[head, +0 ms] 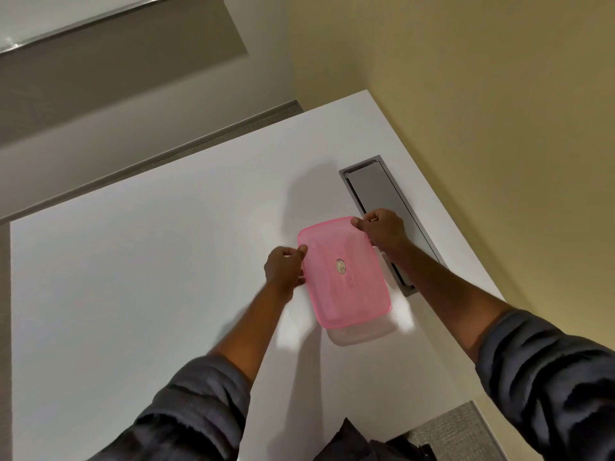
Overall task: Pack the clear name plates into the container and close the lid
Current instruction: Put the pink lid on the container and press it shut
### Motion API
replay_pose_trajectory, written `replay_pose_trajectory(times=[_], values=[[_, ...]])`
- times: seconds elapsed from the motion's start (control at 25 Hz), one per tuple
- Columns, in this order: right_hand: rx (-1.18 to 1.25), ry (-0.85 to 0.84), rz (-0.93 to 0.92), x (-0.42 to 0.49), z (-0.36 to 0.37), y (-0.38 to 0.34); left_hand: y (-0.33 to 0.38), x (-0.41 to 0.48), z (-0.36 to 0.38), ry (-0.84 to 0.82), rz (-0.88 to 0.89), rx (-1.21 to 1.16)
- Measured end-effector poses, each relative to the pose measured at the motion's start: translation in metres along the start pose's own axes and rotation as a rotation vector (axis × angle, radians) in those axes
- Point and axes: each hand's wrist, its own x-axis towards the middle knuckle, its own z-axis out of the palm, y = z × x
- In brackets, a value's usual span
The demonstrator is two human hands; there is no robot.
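A translucent pink lid [342,274] lies on top of a clear plastic container [362,334] on the white table [149,277]. A small oval sticker sits at the lid's middle. My left hand [284,269] grips the lid's far left corner, thumb on top. At the far right corner, my right hand [382,229] pinches the lid with its thumb on the rim. The container's clear wall shows only under the lid's near edge. No name plates can be made out through the lid.
A grey metal cable hatch [379,194] is set into the table right of the container, partly under my right forearm. The table's right edge runs beside a yellow wall [499,111]. Grey carpet [456,430] shows at the bottom right.
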Motion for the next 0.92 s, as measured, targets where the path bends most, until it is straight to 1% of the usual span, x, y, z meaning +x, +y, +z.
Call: replay_pose_trajectory(times=[0.08,0.16,0.24,0.36,0.44,0.6,0.76,0.92], values=[[0.007,-0.039,0.004,-0.022,-0.006,0.020,-0.027,-0.018,-0.003,-0.032,-0.061,-0.030],[0.074,-0.154,0.022,-0.049,-0.015,0.043,-0.052,-0.040,-0.005,-0.067,-0.107,-0.040],[0.167,-0.264,0.088,-0.071,-0.027,0.066,-0.070,-0.060,-0.005,-0.088,-0.120,-0.027],[0.155,-0.327,0.185,-0.091,-0.034,0.086,-0.087,-0.080,-0.004,-0.088,-0.112,0.005],[0.149,-0.310,0.202,-0.100,-0.035,0.088,-0.090,-0.085,-0.003,-0.089,-0.098,0.007],[0.139,-0.221,0.138,-0.105,-0.036,0.084,-0.090,-0.088,0.000,-0.085,-0.097,-0.003],[0.105,-0.202,0.085,-0.104,-0.038,0.078,-0.092,-0.090,0.004,-0.067,-0.075,-0.002],[0.070,-0.172,0.075,-0.103,-0.037,0.077,-0.091,-0.093,0.009,-0.028,-0.039,-0.010]])
